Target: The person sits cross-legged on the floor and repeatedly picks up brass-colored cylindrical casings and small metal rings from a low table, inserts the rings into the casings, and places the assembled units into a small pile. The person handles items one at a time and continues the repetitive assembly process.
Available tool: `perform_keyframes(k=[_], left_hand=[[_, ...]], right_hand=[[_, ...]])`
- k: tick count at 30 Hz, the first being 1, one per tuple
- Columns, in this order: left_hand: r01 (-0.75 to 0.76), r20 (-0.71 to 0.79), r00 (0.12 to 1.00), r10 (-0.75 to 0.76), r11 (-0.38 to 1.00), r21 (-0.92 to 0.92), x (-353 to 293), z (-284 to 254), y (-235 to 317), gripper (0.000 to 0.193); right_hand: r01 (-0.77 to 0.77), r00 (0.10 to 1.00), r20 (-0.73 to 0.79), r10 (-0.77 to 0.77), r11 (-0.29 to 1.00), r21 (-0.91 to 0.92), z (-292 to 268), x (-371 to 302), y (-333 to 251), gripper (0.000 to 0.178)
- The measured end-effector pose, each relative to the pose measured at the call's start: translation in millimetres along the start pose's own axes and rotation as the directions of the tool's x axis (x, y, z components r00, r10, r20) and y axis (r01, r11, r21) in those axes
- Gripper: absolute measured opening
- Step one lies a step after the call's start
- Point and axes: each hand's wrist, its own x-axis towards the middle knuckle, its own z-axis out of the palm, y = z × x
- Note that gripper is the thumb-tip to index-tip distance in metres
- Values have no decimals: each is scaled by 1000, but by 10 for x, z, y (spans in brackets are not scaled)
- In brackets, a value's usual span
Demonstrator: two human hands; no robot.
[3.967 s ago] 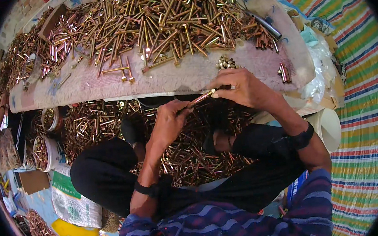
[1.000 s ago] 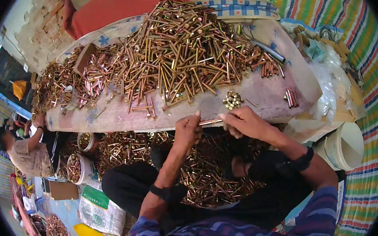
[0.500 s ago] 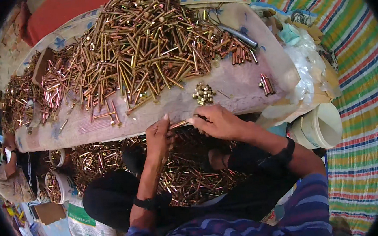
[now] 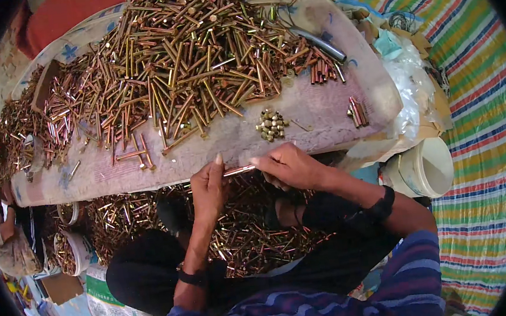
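Note:
Between my two hands, just off the near edge of the padded table (image 4: pixel 205 162), is a slim copper-coloured metal bolt (image 4: pixel 239 170), held nearly level. My left hand (image 4: pixel 209 191) pinches its left end with the thumb on top. The right end disappears into the curled fingers of my right hand (image 4: pixel 291 165), which hide it. Close beyond my right hand lies a small heap of brass-coloured nuts (image 4: pixel 272 125). A large pile of long golden bolts (image 4: pixel 184 61) covers the far and left part of the table. A few short metal tubes (image 4: pixel 356 113) lie together at the right.
A grey metal pipe (image 4: pixel 320 45) rests near the far right corner. Beside the table stand clear plastic bags (image 4: pixel 406 84) and a white bucket (image 4: pixel 428 169). More bolts (image 4: pixel 260 241) fill the space below, around my legs. At far left another person's arm (image 4: pixel 7 224) shows.
The bolt between my hands has gone from slightly tilted to nearly level. My left hand has shifted a little left and turned. The view has moved slightly too.

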Motion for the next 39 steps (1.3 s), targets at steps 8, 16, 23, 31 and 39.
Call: perform_keyframes(k=[8, 16, 23, 31, 39], left_hand=[[-51, 82, 996, 46, 998, 49, -60, -59, 71, 48], [13, 149, 989, -19, 999, 45, -6, -160, 108, 41], [-15, 124, 992, 5, 997, 77, 3, -164, 66, 33], [-68, 109, 993, 55, 991, 119, 8, -185, 51, 28], [-65, 110, 993, 49, 987, 144, 25, -186, 45, 27]], right_hand=[[-245, 957, 202, 207, 952, 184, -163, -88, -286, 62], [-107, 916, 366, 164, 979, -171, -233, -25, -286, 60], [-33, 941, -332, -70, 955, -296, -940, 595, 330, 34], [-168, 899, -435, -51, 877, -451, -1031, 976, 715, 38], [-48, 904, -428, 9, 996, -81, -1163, 565, 366, 28]])
